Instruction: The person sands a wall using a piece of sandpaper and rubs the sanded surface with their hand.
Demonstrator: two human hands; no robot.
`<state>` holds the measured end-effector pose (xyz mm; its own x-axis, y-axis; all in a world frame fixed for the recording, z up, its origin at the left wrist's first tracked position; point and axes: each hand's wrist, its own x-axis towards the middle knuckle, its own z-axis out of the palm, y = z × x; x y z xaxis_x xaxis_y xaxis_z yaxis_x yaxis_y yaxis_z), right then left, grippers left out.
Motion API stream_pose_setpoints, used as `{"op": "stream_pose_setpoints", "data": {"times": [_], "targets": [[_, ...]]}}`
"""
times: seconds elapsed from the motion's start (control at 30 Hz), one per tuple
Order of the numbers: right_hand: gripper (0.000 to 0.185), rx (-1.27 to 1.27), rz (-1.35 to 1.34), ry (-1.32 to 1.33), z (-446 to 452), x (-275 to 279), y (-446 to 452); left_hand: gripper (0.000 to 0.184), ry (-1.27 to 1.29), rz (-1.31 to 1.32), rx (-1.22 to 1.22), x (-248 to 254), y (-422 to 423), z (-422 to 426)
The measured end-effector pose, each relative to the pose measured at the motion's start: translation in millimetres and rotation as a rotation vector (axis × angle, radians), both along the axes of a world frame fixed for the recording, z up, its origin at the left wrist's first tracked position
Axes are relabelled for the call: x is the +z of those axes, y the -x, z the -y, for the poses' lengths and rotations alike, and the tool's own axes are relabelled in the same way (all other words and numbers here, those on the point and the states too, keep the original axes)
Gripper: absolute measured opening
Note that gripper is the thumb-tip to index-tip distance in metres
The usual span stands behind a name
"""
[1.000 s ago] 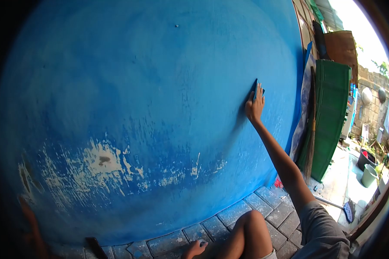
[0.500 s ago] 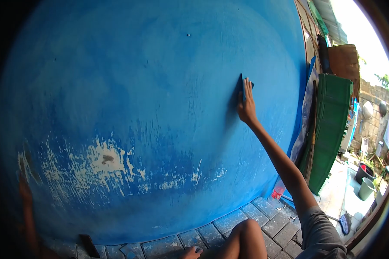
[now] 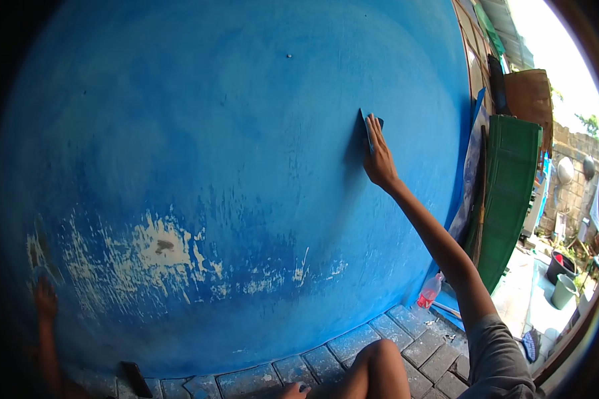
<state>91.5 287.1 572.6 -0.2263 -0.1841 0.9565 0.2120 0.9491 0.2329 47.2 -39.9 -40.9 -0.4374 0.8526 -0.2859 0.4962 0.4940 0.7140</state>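
My right hand (image 3: pixel 378 156) reaches up to the blue wall (image 3: pixel 259 133), fingers pressed over a dark flat piece (image 3: pixel 364 126). One straight edge of it sticks out left of the fingers; whether it is sandpaper or a scraper cannot be made out. At the bottom edge, my left hand (image 3: pixel 294 392) is low beside my bent knee (image 3: pixel 383 359), partly cut off. A small grey thing shows at its fingers. Pale patches of bare wall (image 3: pixel 163 246) show where the paint is worn away, lower left.
Another person's hand (image 3: pixel 45 299) touches the wall at far left. A black rectangular object (image 3: pixel 136 379) lies on the paving bricks (image 3: pixel 246 380). At right are a plastic bottle (image 3: pixel 430 290), a broom (image 3: pixel 480 219), a green panel (image 3: pixel 512 199) and buckets (image 3: pixel 564 291).
My right hand has slid slightly left and up along the wall with the dark flat piece. The other person's hand has shifted a little right. My left hand stays low.
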Motion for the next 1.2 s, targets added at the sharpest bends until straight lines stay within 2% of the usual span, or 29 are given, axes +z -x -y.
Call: {"op": "stream_pose_setpoints", "data": {"times": [0.1,0.17,0.23,0.37,0.43,0.53,0.63,0.73,0.83,0.93,1.03,1.13,1.2], "targets": [[0.086,-0.045,0.073,-0.016,-7.5,9.8,-12.5,0.046,-0.04,-0.039,-0.044,-10.2,9.7,6.5],[0.086,-0.011,0.028,0.037,-24.5,6.7,-17.9,0.043,-0.066,-0.084,-0.103,-21.1,17.4,6.2],[0.085,-0.013,-0.1,0.056,-37.6,5.1,-16.3,0.044,-0.106,-0.01,-0.117,-23.5,20.2,5.0],[0.086,0.018,-0.122,0.14,-28.0,-7.4,-3.0,0.044,-0.103,-0.039,-0.107,-26.9,20.3,3.0],[0.086,-0.018,0.037,0.023,-8.4,-14.0,-8.9,0.044,-0.08,-0.05,-0.103,-31.6,22.3,1.1],[0.085,-0.026,0.087,0.026,-17.5,-9.4,-17.5,0.043,-0.059,-0.025,-0.091,-24.0,18.9,3.8],[0.081,-0.118,-0.135,0.226,-67.7,-3.4,-26.2,0.042,0.008,-0.008,-0.113,6.7,12.3,7.5],[0.08,-0.172,-0.167,0.245,-67.4,-15.3,-27.1,0.041,-0.024,-0.009,-0.107,-2.2,14.6,6.9],[0.084,-0.095,-0.052,0.139,-44.8,-40.1,-23.0,0.041,-0.085,-0.036,-0.092,-30.4,22.8,1.6],[0.083,-0.085,0.059,0.133,-11.8,-53.8,-25.2,0.05,-0.049,-0.018,-0.009,-14.0,5.2,7.6],[0.081,-0.088,0.191,0.077,-13.9,-55.3,-37.2,0.042,-0.084,0.017,-0.092,-24.0,23.3,8.0],[0.076,-0.141,-0.049,0.257,-66.2,-40.8,-39.5,0.044,-0.054,0.067,-0.034,-32.5,23.9,10.5],[0.075,-0.204,-0.109,0.314,-77.3,-41.7,-37.8,0.047,-0.111,0.038,0.012,-34.8,16.5,11.3]]}}
